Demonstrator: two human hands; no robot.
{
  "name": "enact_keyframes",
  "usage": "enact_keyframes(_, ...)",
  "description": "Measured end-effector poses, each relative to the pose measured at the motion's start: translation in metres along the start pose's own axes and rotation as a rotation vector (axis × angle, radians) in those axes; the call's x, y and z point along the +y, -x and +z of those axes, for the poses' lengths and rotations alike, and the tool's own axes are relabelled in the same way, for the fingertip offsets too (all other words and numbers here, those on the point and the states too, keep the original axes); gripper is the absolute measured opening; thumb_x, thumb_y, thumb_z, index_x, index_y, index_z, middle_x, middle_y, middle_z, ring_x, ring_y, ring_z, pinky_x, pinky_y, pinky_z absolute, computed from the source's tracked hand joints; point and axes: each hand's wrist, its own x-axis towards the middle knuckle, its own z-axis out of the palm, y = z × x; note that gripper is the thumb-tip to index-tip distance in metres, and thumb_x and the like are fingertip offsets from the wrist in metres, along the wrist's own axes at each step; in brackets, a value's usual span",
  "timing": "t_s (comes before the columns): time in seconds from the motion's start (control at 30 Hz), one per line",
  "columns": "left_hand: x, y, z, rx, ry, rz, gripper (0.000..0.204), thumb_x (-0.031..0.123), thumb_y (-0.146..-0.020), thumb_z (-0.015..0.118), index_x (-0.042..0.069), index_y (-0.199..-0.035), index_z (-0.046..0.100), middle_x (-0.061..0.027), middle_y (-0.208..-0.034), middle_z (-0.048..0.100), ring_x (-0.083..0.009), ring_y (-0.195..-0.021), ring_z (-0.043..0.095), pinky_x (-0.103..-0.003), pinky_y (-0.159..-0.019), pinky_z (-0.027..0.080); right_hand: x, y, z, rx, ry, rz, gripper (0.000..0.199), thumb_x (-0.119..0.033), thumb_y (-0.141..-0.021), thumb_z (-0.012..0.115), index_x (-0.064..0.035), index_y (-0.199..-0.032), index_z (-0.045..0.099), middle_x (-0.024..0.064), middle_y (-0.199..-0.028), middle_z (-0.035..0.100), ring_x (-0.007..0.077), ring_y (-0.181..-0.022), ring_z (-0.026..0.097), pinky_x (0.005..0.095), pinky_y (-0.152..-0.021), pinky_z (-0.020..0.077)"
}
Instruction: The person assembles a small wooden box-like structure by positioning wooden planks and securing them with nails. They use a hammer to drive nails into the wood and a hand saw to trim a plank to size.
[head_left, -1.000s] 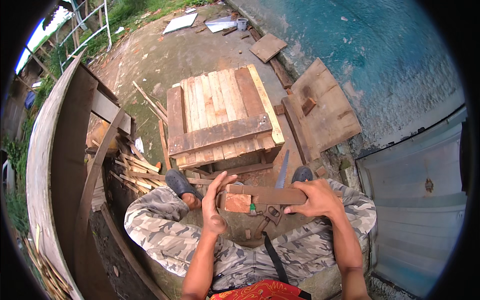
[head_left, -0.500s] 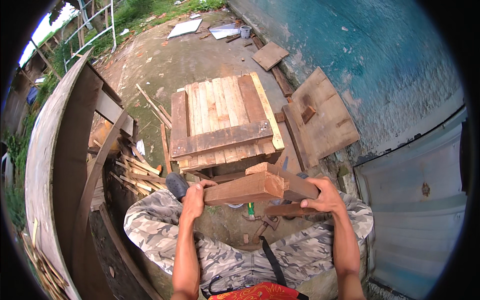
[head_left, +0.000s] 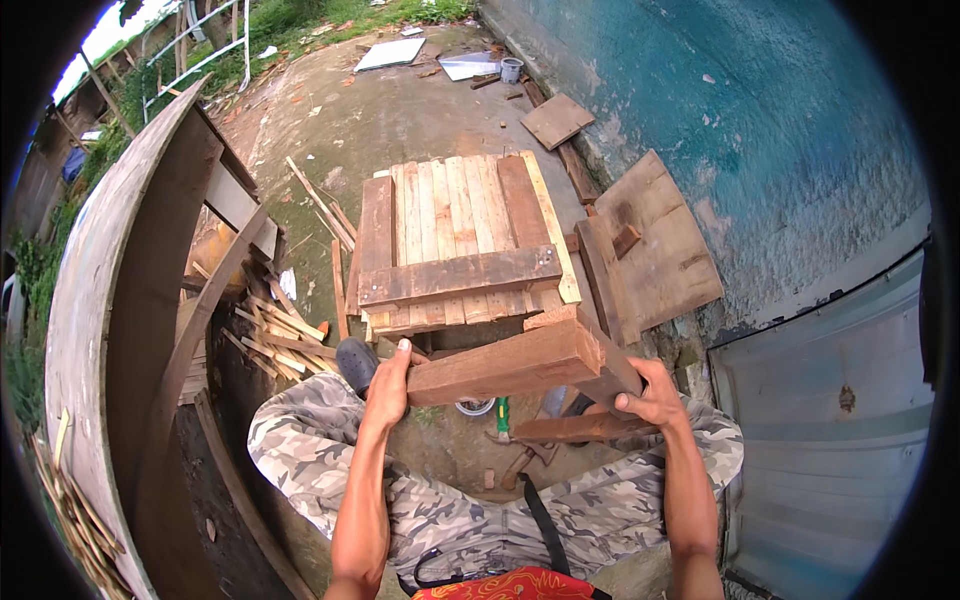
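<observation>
My left hand (head_left: pixel 386 388) is closed around the near end of a thick brown wooden beam (head_left: pixel 500 364), thumb on top. The beam's far end tilts up to the right. My right hand (head_left: pixel 655 394) grips a second dark wooden beam (head_left: pixel 610 378), which runs behind the first one's end and crosses it. Whether the two are joined or only touching, I cannot tell. Below them a third brown wooden piece (head_left: pixel 575 429) reaches toward my right hand; its right end is hidden. Just beyond stands a low bench-like stack of planks (head_left: pixel 450 215) with dark crosspieces.
Between my legs lie a green-handled hammer (head_left: pixel 502 418), a hatchet (head_left: pixel 522 464) and a small round container (head_left: pixel 475 407). Scrap sticks (head_left: pixel 275 335) and a curved wooden panel (head_left: pixel 95 330) are at left. Plywood (head_left: pixel 660 240) leans by the blue wall (head_left: pixel 780 120); a metal door (head_left: pixel 830 400) is at right.
The left-hand beam has tilted up and slid rightward across the right-hand beam, covering more of it. Both hands keep their grip. The whole view has shifted slightly, and the round container shows more.
</observation>
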Motion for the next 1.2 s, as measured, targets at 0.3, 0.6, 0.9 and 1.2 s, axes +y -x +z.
enact_keyframes(0.3,0.015,-0.008,-0.020,-0.132,0.132,-0.140,0.061,0.057,-0.100,0.055,-0.002,-0.098,0.071,-0.0035,-0.064,0.054,-0.0104,-0.041,0.037,-0.031,-0.037,0.026,-0.001,-0.011,0.010,-0.047,0.010,0.002,0.074,-0.047,-0.079,0.083,0.0045,-0.128,0.063,0.0157,-0.106,0.073,0.0226,-0.097,0.069,0.0374,-0.087,0.0526)
enact_keyframes(0.6,0.007,-0.014,-0.021,-0.204,0.108,-0.248,0.063,0.059,-0.099,0.054,-0.001,-0.106,0.070,-0.0099,-0.074,0.063,-0.0162,-0.049,0.052,-0.032,-0.040,0.039,0.013,-0.011,0.011,-0.067,0.101,-0.023,0.072,-0.051,-0.082,0.079,0.0016,-0.129,0.062,0.0198,-0.103,0.074,0.0276,-0.097,0.070,0.0400,-0.088,0.0524)
enact_keyframes(0.9,-0.005,-0.013,-0.012,0.022,0.229,-0.156,0.050,0.044,-0.104,0.056,-0.002,-0.123,0.063,-0.0104,-0.104,0.072,-0.0174,-0.091,0.068,-0.029,-0.077,0.053,0.005,0.022,-0.056,0.187,0.092,0.109,0.076,-0.051,-0.075,0.083,0.0065,-0.122,0.066,0.0161,-0.104,0.074,0.0221,-0.099,0.068,0.0365,-0.087,0.0519)
enact_keyframes(1.2,0.068,-0.045,0.020,0.226,-0.561,0.614,0.060,0.037,-0.083,0.081,-0.001,-0.125,0.062,-0.0230,-0.123,0.064,-0.0330,-0.117,0.061,-0.043,-0.099,0.047,0.019,0.064,-0.101,0.522,0.042,0.085,0.079,-0.057,-0.077,0.081,0.0078,-0.119,0.067,0.0090,-0.104,0.071,0.0167,-0.097,0.063,0.0327,-0.086,0.0492)
